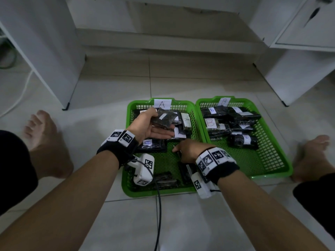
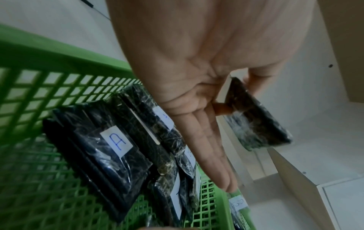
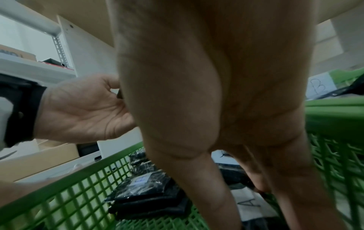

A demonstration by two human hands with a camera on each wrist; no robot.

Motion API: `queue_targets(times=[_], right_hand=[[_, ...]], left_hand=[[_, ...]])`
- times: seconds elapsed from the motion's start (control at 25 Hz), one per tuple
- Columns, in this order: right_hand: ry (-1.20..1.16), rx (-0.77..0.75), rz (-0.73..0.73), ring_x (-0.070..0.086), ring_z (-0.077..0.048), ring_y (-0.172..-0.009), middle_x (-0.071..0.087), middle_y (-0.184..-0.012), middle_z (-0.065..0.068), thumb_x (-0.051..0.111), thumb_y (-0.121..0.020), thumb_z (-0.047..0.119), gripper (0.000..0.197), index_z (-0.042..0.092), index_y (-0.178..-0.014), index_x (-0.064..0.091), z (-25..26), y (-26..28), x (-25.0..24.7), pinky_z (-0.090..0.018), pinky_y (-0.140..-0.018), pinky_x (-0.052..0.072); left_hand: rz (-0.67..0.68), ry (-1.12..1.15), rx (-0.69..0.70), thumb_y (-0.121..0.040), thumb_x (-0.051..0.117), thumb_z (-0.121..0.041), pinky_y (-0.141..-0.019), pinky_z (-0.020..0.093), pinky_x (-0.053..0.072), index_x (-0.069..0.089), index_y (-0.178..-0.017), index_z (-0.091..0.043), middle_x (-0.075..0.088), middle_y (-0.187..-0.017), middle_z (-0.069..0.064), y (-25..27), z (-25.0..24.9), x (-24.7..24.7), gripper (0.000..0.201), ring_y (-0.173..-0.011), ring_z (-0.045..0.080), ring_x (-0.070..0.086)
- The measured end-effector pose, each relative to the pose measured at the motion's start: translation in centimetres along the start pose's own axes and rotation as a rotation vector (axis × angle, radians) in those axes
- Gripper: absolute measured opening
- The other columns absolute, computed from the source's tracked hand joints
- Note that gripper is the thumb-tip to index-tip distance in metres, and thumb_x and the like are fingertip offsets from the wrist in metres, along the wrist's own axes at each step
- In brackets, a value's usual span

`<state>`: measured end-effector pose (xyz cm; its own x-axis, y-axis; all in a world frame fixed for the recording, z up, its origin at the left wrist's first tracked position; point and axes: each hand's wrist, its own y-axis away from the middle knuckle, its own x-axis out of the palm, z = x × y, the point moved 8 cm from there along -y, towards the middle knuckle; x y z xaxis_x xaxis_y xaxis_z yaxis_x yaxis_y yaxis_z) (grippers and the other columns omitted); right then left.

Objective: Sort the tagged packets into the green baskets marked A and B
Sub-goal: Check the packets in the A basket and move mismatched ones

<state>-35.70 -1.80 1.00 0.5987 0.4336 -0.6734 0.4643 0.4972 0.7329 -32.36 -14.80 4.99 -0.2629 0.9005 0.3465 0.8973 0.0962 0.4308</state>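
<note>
Your two bare forearms reach forward over a pale tiled floor, each wrist wrapped in a black band carrying black-and-white square markers. Nearest you, your right hand [image 1: 187, 149] hangs low inside basket A [image 1: 126, 185], fingers pointing down among the packets; whether they grip anything cannot be told. Just beyond it, your left hand [image 1: 145, 126] is palm up, its long fingers stretched out straight, while the thumb and a bent finger pinch a dark packet [image 1: 165, 117] above the basket. That packet bears a white tag whose writing is unreadable. Below it, the packets lying in the basket [image 2: 98, 154] show white tags hand-lettered "A". A paper card marked "A" [image 1: 162, 103] stands on the far rim. Touching on the right, basket B [image 1: 272, 171] holds packets tagged "B" [image 1: 211, 122], with a "B" card [image 1: 224, 101] on its far rim.
</note>
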Motion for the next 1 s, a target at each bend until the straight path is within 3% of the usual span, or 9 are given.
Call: queue_targets(times=[0.12,0.28,0.36,0.44,0.52,0.56,0.76,0.88,1.0], right_hand=[[-0.021,-0.006,-0.029,0.057,-0.024,-0.125,0.054,-0.141,-0.006,0.054,-0.096,0.002,0.05,0.018,-0.144,0.052,-0.6,0.0,-0.3,-0.026,-0.08,0.046],[-0.169,-0.018,-0.232,0.065,-0.03,-0.107,0.066,-0.117,-0.01,0.069,-0.086,0.008,0.032,0.016,-0.116,0.063,-2.2,0.0,-1.0,-0.029,-0.079,0.049],[-0.276,0.002,-0.259,0.072,-0.026,-0.087,0.072,-0.096,-0.008,0.077,-0.085,0.014,0.023,0.012,-0.106,0.068,-3.0,0.1,-1.3,-0.026,-0.067,0.05],[-0.47,-0.001,-0.265,0.067,-0.014,-0.063,0.07,-0.076,0.002,0.08,-0.086,0.025,0.018,0.012,-0.095,0.072,-3.5,0.8,-2.2,-0.024,-0.053,0.047],[-0.561,-0.023,-0.295,0.057,-0.005,-0.066,0.068,-0.088,0.007,0.08,-0.085,0.037,0.023,0.016,-0.096,0.076,-4.2,1.4,-3.8,-0.022,-0.054,0.041],[-0.586,-0.031,-0.295,0.057,-0.006,-0.067,0.068,-0.093,0.006,0.079,-0.086,0.036,0.023,0.017,-0.098,0.076,-4.6,1.6,-4.5,-0.022,-0.052,0.043],[-0.766,-0.02,-0.254,0.069,-0.015,-0.061,0.071,-0.087,-0.01,0.067,-0.096,0.012,0.021,0.002,-0.115,0.064,-6.2,1.7,-5.2,-0.032,-0.054,0.06],[-0.704,-0.005,-0.287,0.07,-0.017,-0.061,0.07,-0.095,-0.01,0.064,-0.097,0.007,0.02,0.011,-0.117,0.063,-5.9,1.4,-4.8,-0.027,-0.044,0.054],[-0.667,0.035,-0.322,0.071,-0.023,-0.065,0.07,-0.098,-0.011,0.054,-0.1,0.004,0.022,0.017,-0.113,0.064,-6.4,1.5,-5.3,-0.025,-0.041,0.051]], left_hand=[[0.019,0.061,0.038,-0.098,0.032,-0.021,-0.085,0.054,0.058,0.044,-0.131,0.008,0.067,-0.109,0.035,-0.1,0.1,-0.3,0.045,-0.1,0.052,0.067],[-0.006,0.102,0.083,-0.097,0.04,-0.014,-0.08,0.05,0.061,0.05,-0.125,0.009,0.067,-0.111,0.034,-0.2,-0.1,-0.9,0.038,-0.093,0.045,0.069],[-0.035,0.04,0.109,-0.096,0.056,-0.016,-0.075,0.045,0.061,0.056,-0.118,0.008,0.068,-0.105,0.028,-0.4,-0.3,-1.2,0.033,-0.086,0.038,0.069],[-0.06,-0.122,0.157,-0.08,0.079,-0.027,-0.073,0.04,0.061,0.062,-0.096,-0.002,0.067,-0.092,0.018,-0.6,-0.6,-1.7,0.035,-0.079,0.029,0.067],[-0.155,-0.46,0.249,-0.057,0.092,-0.041,-0.072,0.041,0.06,0.053,-0.077,-0.014,0.064,-0.081,0.01,-0.5,-1.6,-2.6,0.051,-0.073,0.025,0.065],[-0.22,-0.651,0.292,-0.05,0.093,-0.045,-0.07,0.04,0.059,0.051,-0.079,-0.015,0.066,-0.084,0.008,-0.3,-2.2,-2.7,0.059,-0.074,0.023,0.065],[-0.272,-1.032,0.479,-0.052,0.097,-0.028,-0.072,0.012,0.047,0.052,-0.118,-0.022,0.059,-0.111,-0.009,-0.3,-3.6,-1.4,0.08,-0.094,0.008,0.059],[-0.28,-1.127,0.54,-0.051,0.097,-0.026,-0.091,0.027,0.051,0.059,-0.119,-0.019,0.06,-0.114,-0.005,-0.3,-3.6,-1.5,0.079,-0.102,0.01,0.056],[-0.218,-1.317,0.505,-0.05,0.095,-0.04,-0.1,0.038,0.048,0.061,-0.122,-0.022,0.061,-0.118,-0.004,-0.6,-2.7,-1.1,0.081,-0.112,0.016,0.052]])
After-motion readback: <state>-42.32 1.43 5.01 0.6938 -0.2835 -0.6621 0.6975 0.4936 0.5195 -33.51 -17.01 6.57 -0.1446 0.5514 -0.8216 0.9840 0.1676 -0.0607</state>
